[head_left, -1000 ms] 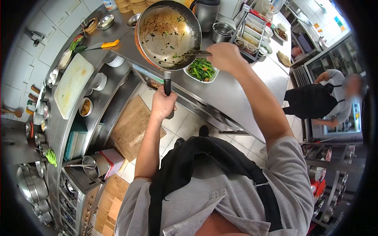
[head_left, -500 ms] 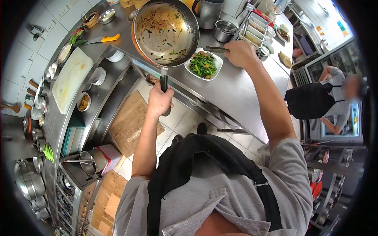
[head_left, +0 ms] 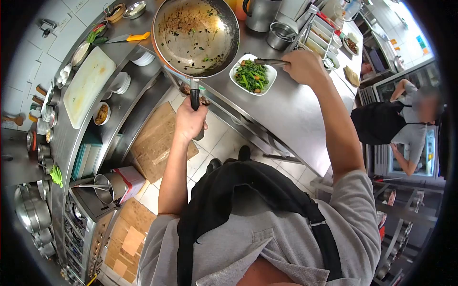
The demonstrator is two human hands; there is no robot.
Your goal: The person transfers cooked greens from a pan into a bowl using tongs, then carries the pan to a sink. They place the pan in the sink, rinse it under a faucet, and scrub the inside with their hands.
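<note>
My left hand is wrapped round the black handle of a frying pan. Bits of greens and brown residue cling to the pan's inside. Just right of the pan, a white square bowl stands on the steel counter, filled with cooked leafy greens and some orange-brown pieces. Metal tongs are gripped in my right hand, and their tips reach over the bowl's upper edge at the greens.
Metal pots and a rack of ingredient containers stand behind the bowl. To the left are a white cutting board and an orange-handled knife. Another person stands at the right by a glass-door fridge.
The pan has shifted left, widening the gap to the bowl. The tong tips have come in closer over the greens. The other person's arm has moved slightly.
</note>
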